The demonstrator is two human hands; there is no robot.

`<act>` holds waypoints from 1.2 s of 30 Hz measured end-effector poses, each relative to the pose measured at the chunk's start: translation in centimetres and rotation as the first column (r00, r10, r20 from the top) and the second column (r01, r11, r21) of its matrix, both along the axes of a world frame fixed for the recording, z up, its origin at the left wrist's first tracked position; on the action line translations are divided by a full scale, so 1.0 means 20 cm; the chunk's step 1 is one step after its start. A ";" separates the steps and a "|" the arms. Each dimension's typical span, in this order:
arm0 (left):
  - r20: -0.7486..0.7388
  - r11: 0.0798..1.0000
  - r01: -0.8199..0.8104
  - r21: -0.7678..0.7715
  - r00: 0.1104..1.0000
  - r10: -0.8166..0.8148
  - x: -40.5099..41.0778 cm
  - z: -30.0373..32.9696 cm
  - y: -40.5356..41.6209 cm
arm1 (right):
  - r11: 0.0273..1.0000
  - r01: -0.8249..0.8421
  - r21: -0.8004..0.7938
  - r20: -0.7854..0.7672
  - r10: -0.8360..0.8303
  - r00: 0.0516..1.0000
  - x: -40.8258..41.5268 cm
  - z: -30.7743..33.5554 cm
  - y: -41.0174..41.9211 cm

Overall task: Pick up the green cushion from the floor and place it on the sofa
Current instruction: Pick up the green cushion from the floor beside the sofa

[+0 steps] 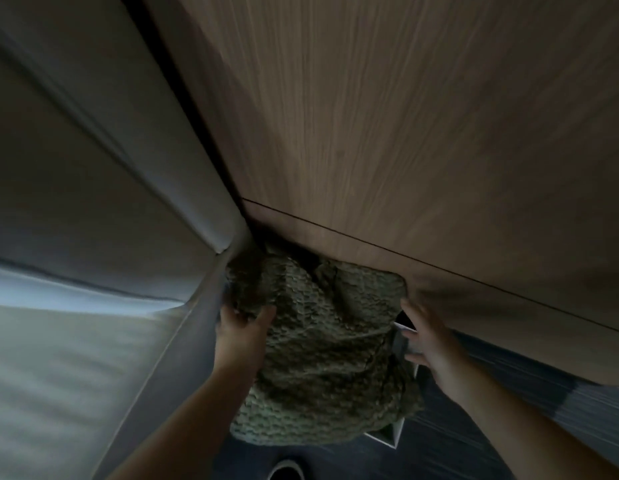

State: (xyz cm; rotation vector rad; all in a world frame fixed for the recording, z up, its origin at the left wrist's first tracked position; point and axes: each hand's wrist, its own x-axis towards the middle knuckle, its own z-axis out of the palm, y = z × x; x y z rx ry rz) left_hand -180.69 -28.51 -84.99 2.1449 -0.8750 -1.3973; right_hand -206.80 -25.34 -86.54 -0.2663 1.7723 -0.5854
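Observation:
The green cushion (321, 358), knitted and rumpled, sits in the gap between the sofa's arm and a wood-panelled wall. My left hand (240, 332) grips its left upper edge, thumb pressed into the fabric. My right hand (425, 344) lies against its right side with the fingers spread along the edge. The pale grey sofa (76, 209) fills the left of the view, its seat at lower left. The cushion's underside is hidden.
A brown wood-panelled wall (405, 133) rises right behind the cushion. A white-edged open box or frame (394, 434) shows under the cushion's right side. Dark floor (457, 441) lies at lower right, and a dark round object (285, 471) sits at the bottom edge.

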 end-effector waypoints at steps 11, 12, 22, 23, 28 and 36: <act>0.299 0.998 -0.043 -0.035 0.953 0.051 -0.06 -0.04 -0.12 | 0.993 0.110 -0.046 -0.083 -0.113 0.990 0.00 -0.15 -0.12; 0.310 0.997 -0.057 -0.053 0.948 0.071 -0.05 0.00 -0.10 | 0.991 0.123 -0.050 -0.078 -0.127 0.989 0.00 -0.11 -0.10; 0.203 0.952 -0.238 -0.194 0.939 0.277 0.03 0.68 0.20 | 0.977 0.166 -0.136 -0.045 -0.173 0.984 0.02 0.65 0.13; 0.197 0.950 -0.238 -0.203 0.940 0.278 0.03 0.77 0.22 | 0.975 0.166 -0.147 -0.036 -0.173 0.984 0.02 0.75 0.15; 0.124 0.928 -0.275 -0.252 0.942 0.312 0.07 1.13 0.29 | 0.966 0.145 -0.214 -0.020 -0.153 0.988 0.05 1.21 0.21; -0.046 0.878 -0.311 -0.364 0.948 0.316 0.17 1.76 0.38 | 0.917 0.136 -0.375 -0.036 -0.161 0.986 0.14 1.88 0.29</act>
